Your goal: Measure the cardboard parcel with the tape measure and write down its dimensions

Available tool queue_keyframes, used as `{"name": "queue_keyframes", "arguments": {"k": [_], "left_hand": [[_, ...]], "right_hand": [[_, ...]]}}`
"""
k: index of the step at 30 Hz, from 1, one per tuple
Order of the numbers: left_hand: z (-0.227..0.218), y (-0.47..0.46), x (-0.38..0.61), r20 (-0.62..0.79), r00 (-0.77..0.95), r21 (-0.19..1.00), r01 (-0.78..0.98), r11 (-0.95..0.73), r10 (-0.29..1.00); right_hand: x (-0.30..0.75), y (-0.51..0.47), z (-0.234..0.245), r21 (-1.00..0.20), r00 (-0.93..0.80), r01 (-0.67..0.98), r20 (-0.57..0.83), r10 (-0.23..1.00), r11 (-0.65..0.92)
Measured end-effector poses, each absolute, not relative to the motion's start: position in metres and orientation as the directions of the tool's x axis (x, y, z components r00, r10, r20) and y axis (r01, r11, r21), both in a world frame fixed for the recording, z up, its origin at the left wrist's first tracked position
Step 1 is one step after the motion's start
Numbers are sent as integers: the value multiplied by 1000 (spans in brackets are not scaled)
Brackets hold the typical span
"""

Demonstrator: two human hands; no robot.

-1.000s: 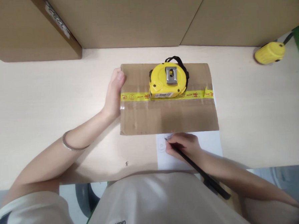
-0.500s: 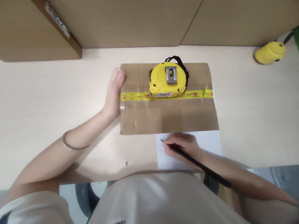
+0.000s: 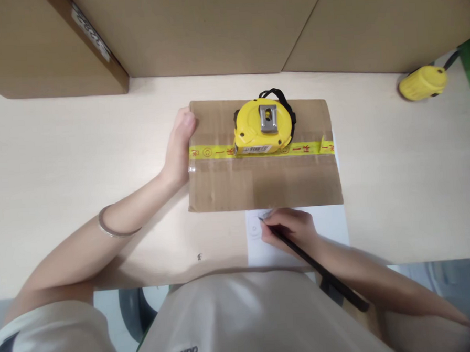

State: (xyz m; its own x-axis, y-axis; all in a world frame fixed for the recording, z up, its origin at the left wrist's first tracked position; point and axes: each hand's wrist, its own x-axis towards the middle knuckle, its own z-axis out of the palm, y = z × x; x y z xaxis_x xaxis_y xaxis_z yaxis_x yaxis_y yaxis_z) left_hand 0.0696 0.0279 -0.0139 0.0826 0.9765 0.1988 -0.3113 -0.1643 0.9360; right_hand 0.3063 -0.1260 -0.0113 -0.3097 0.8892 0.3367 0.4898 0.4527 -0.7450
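Fingers of the right hand (image 3: 291, 228) close on a black pen (image 3: 316, 264), tip at lightly marked white paper (image 3: 332, 226), which the cardboard box (image 3: 223, 189) partly covers. Left hand (image 3: 177, 147): thumb on the box's left edge; other fingers hidden, closure cannot be told. Yellow tape measure (image 3: 250, 117), barcode-labelled, rests on the box. Printed tape (image 3: 311, 147): red "一", smiley faces. Shirt (image 3: 242, 317): inverted "adidas".

tape measure (image 3: 252, 128) on carton (image 3: 220, 186) | carton over far part of paper (image 3: 329, 224) | table (image 3: 72, 148) beneath | boxes (image 3: 196, 36) behind
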Motion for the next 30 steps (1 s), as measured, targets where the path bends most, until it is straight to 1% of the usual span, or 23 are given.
{"name": "queue_keyframes", "arguments": {"k": [10,13,15,16,17,18,20,21,22,23,24,25,26,27,28,29,30], "left_hand": [[-14,28,69,186,84,936,-319,-150,979],[-15,29,69,184,67,938,-310,-154,981],[-14,29,69,159,67,946,-297,-132,985],[-14,29,69,144,67,950,-287,-119,987],[-13,28,69,133,69,955,-276,-110,989],[-13,28,69,129,71,959,-262,-106,989],[-12,27,68,129,73,965,-237,-109,989],[-11,27,67,136,68,968,-223,-118,988],[-10,27,66,154,59,971,-196,-140,986],[-9,27,64,187,51,972,-153,-177,981],[-8,27,62,228,51,970,-101,-222,972],[-6,26,59,272,59,962,-53,-269,960],[-4,26,58,310,79,951,-9,-310,947],[-2,25,56,339,104,939,21,-343,935],[1,24,55,356,123,931,36,-363,926],[4,23,54,367,127,926,43,-375,921],[8,22,54,374,123,923,53,-382,919]], "right_hand": [[309,-124,-7,-746,-371,505,266,890,434],[312,-125,4,-726,-400,525,250,882,444],[315,-128,17,-701,-411,563,224,884,439],[318,-130,24,-660,-417,613,198,887,435],[320,-132,30,-591,-421,680,168,891,433],[323,-135,35,-494,-425,754,137,895,433],[327,-141,40,-250,-434,863,75,898,438],[329,-144,40,-143,-440,886,45,897,442],[331,-147,40,-69,-445,893,13,895,445],[333,-148,40,-18,-450,893,-29,893,449],[335,-149,43,8,-457,888,-78,886,459],[337,-148,48,8,-473,878,-130,871,478],[339,-146,56,-25,-504,861,-180,845,508],[340,-141,68,-92,-549,835,-223,806,543],[341,-134,82,-191,-599,800,-242,763,568],[341,-124,97,-304,-653,752,-220,724,585],[340,-111,112,-414,-681,704,-165,713,577]]}}
